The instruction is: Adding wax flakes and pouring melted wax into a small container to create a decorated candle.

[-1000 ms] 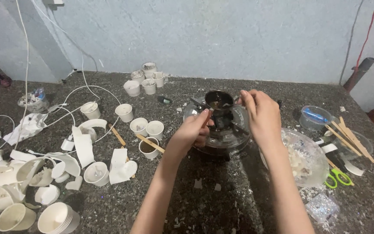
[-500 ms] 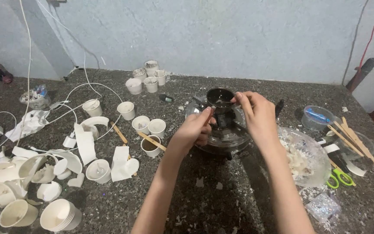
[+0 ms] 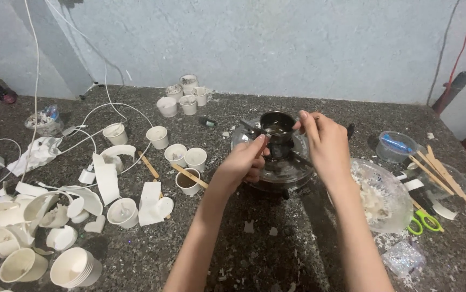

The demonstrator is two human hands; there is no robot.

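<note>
Your hands have barely shifted, both at the small dark metal pot (image 3: pixel 278 128), centre frame.
Left hand (image 3: pixel 242 165) fingers pinch a thin stirrer; right hand (image 3: pixel 325 143) fingers curl around the rim, contents unclear.

Small dark metal cup (image 3: pixel 277 125), round, upright, brownish liquid inside, sits atop round black hot plate (image 3: pixel 276 167) mid-counter. Thin metal utensil (image 3: pixel 255 130) dips into cup, tilted.

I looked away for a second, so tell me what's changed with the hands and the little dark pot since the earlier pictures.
Very little. The left hand edged up to the small dark pot, its fingers now at the rim. The right hand stayed at the pot's other side. The pot, the paper cups and the glass bowl kept their places.
</note>
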